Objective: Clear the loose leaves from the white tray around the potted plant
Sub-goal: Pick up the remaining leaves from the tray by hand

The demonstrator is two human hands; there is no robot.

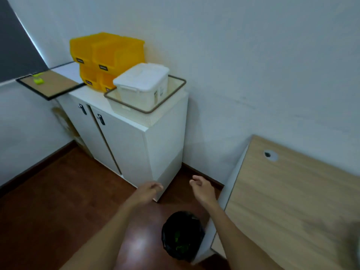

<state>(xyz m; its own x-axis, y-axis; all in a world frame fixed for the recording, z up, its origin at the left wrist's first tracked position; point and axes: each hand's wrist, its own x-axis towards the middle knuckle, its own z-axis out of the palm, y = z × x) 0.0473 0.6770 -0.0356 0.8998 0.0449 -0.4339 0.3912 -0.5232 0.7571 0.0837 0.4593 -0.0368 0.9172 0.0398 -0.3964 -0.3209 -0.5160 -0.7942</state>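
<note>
Both your hands are out in front and holding nothing, left hand [149, 190] loosely curled, right hand [202, 187] spread open, above the dark floor beside the white cabinet [136, 145]. Green leaves [181, 244] already sit in the black bin [182, 235] below your arms, so that load looks dumped. Neither tray nor potted plant shows from the head camera, so what's left can't be judged.

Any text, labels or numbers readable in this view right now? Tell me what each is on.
No text can be read.
Dark label strips on the yellow bins: blurred, unreadable.
Sticker on the side of the white lidded box: too small and blurred.
Nothing printed shows on the cabinet, desk or black bin.
</note>
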